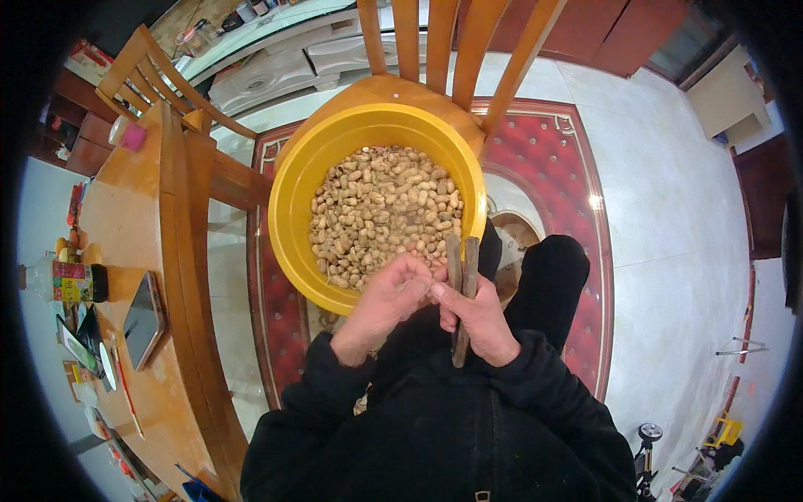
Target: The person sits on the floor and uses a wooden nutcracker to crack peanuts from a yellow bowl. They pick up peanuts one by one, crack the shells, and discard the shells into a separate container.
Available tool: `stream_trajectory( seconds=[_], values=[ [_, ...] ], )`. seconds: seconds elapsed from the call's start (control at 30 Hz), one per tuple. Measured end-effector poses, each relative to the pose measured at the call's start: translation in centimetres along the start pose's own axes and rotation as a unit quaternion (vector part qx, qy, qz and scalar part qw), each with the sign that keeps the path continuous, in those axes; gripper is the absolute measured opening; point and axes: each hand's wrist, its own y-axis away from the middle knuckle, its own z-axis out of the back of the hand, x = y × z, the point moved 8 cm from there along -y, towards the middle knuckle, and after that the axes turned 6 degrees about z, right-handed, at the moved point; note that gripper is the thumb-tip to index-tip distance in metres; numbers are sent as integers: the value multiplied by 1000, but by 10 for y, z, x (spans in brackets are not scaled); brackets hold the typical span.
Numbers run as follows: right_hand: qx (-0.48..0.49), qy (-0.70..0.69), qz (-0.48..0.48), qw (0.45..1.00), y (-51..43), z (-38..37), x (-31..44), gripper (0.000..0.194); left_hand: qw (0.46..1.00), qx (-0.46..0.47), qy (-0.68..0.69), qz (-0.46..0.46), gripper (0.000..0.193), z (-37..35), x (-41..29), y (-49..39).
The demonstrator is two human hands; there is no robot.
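A yellow plastic tub holding a heap of unshelled peanuts rests on a wooden chair before me. Over its near rim, my left hand has its thumb and fingers curled together, meeting the fingertips of the other hand. Whatever may be pinched there is too small and hidden to make out. My right hand is closed around a pair of dark wooden sticks. Their upper ends stand slightly apart in front of the tub's rim, and the lower ends come out beneath the palm.
On the left is a wooden table with a smartphone, a labelled bottle and a pink roll. A round container stands by my legs on a red patterned rug. Another wooden chair is at the far left.
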Motion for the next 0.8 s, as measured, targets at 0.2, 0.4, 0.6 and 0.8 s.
stream_trajectory(
  seconds=[0.2,0.4,0.6,0.8],
  values=[
    [14,31,30,999,4,-1,7,25,1000,-8,-4,-23,24,-7,0,0],
    [7,39,86,996,5,-3,12,21,981,-32,-182,-63,25,-12,-1,8],
    [-19,336,266,903,7,-6,36,36,962,-114,-228,-95,29,-5,-2,11],
    [-5,419,129,899,5,-2,18,48,937,-211,-226,-163,32,-16,-7,10]
  ],
)
